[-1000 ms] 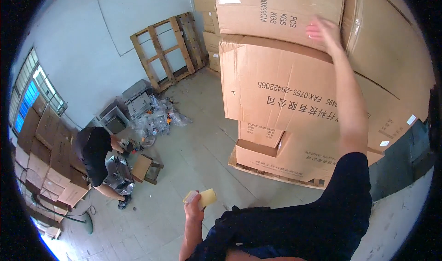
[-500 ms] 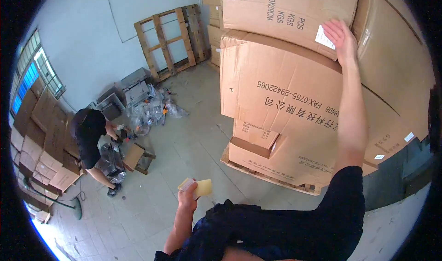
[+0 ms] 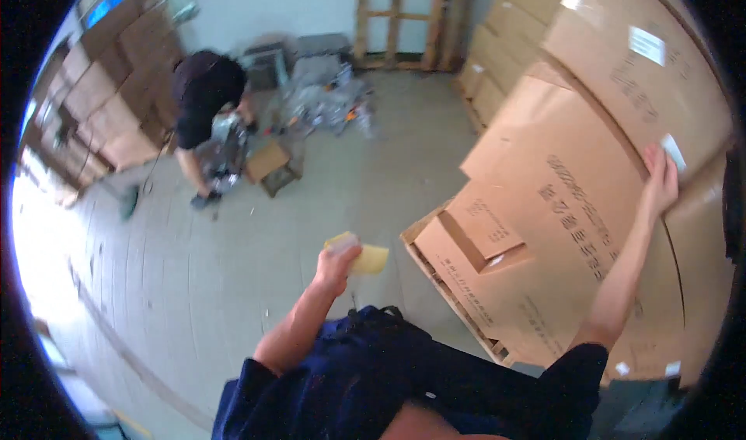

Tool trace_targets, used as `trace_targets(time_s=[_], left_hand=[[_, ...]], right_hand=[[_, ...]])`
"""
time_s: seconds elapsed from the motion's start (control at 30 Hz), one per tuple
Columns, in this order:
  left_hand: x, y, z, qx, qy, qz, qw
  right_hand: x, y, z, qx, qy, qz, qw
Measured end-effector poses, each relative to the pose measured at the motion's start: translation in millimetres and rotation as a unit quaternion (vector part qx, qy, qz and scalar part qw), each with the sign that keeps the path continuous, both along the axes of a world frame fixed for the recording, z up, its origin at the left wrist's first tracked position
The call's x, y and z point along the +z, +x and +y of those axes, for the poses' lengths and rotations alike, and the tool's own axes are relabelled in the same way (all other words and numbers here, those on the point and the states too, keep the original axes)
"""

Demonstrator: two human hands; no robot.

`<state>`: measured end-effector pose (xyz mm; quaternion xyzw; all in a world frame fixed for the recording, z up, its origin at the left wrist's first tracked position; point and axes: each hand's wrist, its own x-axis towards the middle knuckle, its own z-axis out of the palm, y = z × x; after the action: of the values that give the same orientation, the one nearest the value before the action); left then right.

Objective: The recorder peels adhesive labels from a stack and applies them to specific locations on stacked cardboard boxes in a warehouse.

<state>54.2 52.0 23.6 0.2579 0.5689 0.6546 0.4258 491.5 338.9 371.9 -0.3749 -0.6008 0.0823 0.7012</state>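
Note:
My left hand [image 3: 334, 271] is closed around a small pad of yellow-backed paper labels [image 3: 371, 260] with whitish pieces at its left end, held in front of my body. My right arm reaches to the stacked cartons on the right. Its hand [image 3: 660, 182] lies against the upper brown carton [image 3: 598, 71], fingers stretched out, at the lower left edge of a white label [image 3: 674, 153]. Higher on the same carton is another white label [image 3: 647, 45]. Beneath it stands a large carton panel [image 3: 536, 141] with dark printing.
The cartons stand on a wooden pallet [image 3: 447, 285]. At the left a person [image 3: 208, 90] in dark clothes bends over plastic-wrapped things, beside a small stool [image 3: 270, 163]. Clear plastic bags [image 3: 330, 102], upright pallets [image 3: 396, 20] and more cartons [image 3: 124, 90] line the room.
My view has turned, so the cartons sit farther right and tilted. My right hand stays at the label with its fingers now lower on it. The left hand still holds the label pad.

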Motion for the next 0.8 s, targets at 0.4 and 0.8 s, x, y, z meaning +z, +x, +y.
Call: trace_targets(time_s=[0.4,0.8], left_hand=[[70.8,-6.4,3.0,0.017,-0.010,-0.080,0.997],[70.4,-19.0,-23.3,0.030,0.026,-0.139,0.989]], right_hand=[[-256.1,-279.6,-181.9,0.547,-0.465,-0.134,0.683],[-289.7,-300.0,-164.8,0.413,-0.452,-0.027,0.791]])
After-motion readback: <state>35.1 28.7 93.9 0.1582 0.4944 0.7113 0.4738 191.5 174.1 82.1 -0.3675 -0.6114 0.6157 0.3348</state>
